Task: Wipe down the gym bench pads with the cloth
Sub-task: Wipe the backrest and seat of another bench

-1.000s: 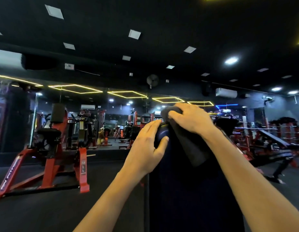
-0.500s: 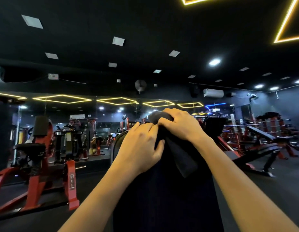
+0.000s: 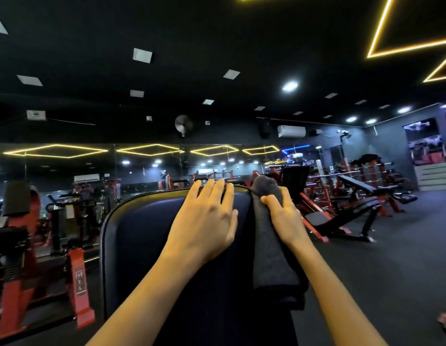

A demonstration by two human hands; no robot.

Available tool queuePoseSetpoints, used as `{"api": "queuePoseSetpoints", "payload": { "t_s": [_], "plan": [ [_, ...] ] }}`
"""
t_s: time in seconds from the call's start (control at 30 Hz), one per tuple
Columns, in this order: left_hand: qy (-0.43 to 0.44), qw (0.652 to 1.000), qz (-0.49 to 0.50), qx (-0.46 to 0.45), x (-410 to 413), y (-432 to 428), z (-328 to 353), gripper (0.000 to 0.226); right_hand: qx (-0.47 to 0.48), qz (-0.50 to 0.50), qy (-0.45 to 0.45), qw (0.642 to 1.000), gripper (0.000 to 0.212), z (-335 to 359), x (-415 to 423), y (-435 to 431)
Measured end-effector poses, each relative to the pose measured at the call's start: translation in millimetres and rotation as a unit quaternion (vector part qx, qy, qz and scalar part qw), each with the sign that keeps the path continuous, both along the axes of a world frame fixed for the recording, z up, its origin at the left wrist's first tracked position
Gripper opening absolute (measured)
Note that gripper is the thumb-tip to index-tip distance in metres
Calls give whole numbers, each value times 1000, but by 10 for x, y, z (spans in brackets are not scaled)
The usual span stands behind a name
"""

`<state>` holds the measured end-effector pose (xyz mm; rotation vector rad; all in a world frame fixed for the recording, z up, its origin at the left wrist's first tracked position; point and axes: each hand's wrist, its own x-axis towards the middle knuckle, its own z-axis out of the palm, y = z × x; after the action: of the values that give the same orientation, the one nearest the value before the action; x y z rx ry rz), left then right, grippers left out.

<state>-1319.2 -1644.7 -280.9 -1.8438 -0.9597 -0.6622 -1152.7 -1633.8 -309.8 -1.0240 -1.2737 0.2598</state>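
The cloth [image 3: 272, 258] is lying along the right edge of the pad [image 3: 142, 233], lower end nearest. Further up, the right hand [image 3: 284, 216] is gripping it, thumb and fingers curled round it. The left hand [image 3: 204, 221] is pressing flat on the pad, fingers straight, tips reaching the top rim. The edge wipe seems to be going on; next, the cloth is probably needing a firm sweep across the face. Another bench [image 3: 355, 184] is standing well beyond.

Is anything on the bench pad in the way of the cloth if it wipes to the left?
Yes: the left hand lies flat on the pad, just left of the cloth, which the right hand grips at the pad's right edge. Nothing else visible lies on the pad.
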Motion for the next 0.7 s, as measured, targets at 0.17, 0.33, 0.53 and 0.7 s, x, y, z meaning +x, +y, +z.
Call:
{"api": "queuePoseSetpoints", "payload": {
  "t_s": [0.17,0.33,0.53,0.7],
  "plan": [
    [11,999,-10,34,-31,28,-23,58,-6,-18,-33,999,8,254,-97,-14],
    [25,998,-32,52,-270,-33,-82,58,-4,-89,-10,996,33,-139,-210,-118],
    [30,993,-71,88,-969,-220,-320,53,56,-268,-241,931,70,138,-686,-240],
    [-4,989,-119,91,-1474,-281,-521,53,118,-264,-375,881,69,419,-1333,-361]
  ]
}}
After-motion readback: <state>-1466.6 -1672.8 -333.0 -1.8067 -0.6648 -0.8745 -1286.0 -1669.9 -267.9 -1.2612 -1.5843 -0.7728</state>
